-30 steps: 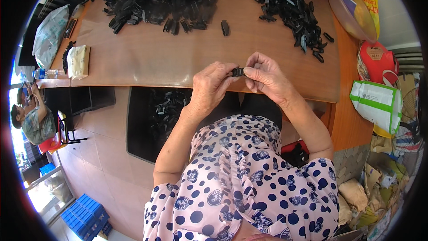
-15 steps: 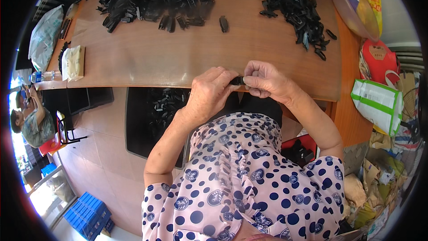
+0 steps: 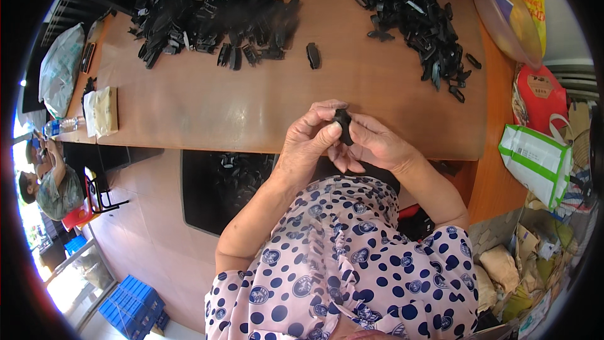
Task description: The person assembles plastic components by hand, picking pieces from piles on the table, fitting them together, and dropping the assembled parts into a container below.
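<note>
Between my two hands, just over the table's front edge, I hold one small black plastic part [image 3: 343, 126]; its exact kind does not show. My left hand [image 3: 314, 133] pinches it with the thumb lying against its side. From the other side my right hand [image 3: 375, 141] grips it with thumb and bent fingers. A single similar black part [image 3: 313, 55] lies alone on the brown table [image 3: 207, 110], beyond my hands. Farther back are a large pile of black parts [image 3: 207, 12] at the left and a smaller pile [image 3: 418, 22] at the right.
Below the table edge at left sits a black tray [image 3: 201, 208] holding more black parts. A plastic basin [image 3: 503, 25], a red bag [image 3: 542, 97] and a white-green bag [image 3: 535, 164] stand at right. Far left are a bottle [image 3: 60, 127] and a seated person [image 3: 56, 182].
The black part has turned from lying sideways to upright between my fingers, and my hands have drawn closer together around it. The view has shifted slightly, so the table sits lower.
</note>
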Motion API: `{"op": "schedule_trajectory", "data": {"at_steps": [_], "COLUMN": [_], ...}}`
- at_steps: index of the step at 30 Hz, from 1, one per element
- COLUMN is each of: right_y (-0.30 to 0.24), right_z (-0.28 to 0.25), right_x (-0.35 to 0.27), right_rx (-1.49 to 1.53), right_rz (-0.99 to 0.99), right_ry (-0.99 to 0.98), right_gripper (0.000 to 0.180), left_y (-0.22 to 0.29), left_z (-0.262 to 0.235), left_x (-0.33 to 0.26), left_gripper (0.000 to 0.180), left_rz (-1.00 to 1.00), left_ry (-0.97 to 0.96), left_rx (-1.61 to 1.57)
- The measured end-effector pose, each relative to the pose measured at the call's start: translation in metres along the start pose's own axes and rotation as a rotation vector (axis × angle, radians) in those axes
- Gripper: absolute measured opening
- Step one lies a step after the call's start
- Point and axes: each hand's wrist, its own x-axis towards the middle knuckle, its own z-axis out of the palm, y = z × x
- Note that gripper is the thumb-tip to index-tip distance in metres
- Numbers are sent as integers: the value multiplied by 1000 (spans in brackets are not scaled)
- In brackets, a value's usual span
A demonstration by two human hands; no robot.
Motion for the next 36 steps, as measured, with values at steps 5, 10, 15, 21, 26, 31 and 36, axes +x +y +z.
{"op": "schedule_trajectory", "data": {"at_steps": [5,10,15,21,26,31,36], "right_y": [-26,-80,-101,-106,-98,-90,-86], "right_z": [-8,-58,-105,-92,-96,-91,-73], "right_x": [13,33,48,34,16,8,5], "right_rx": [-217,-1767,-2167,-1522,-955,-1520,-1366], "right_rz": [1,-458,-353,-365,-290,-463,-379], "right_ry": [96,599,709,715,532,612,734], "right_gripper": [43,35,29,34,36,24,23], "left_y": [-3,16,30,19,14,7,-3], "left_z": [-7,-38,-35,-47,-50,-51,-48], "left_x": [27,78,105,109,89,62,36], "left_gripper": [34,20,18,22,16,14,19], "left_rz": [-32,299,256,382,469,163,148], "left_ry": [-5,294,281,172,196,216,243], "left_rx": [25,823,1459,1603,1493,1076,561]}}
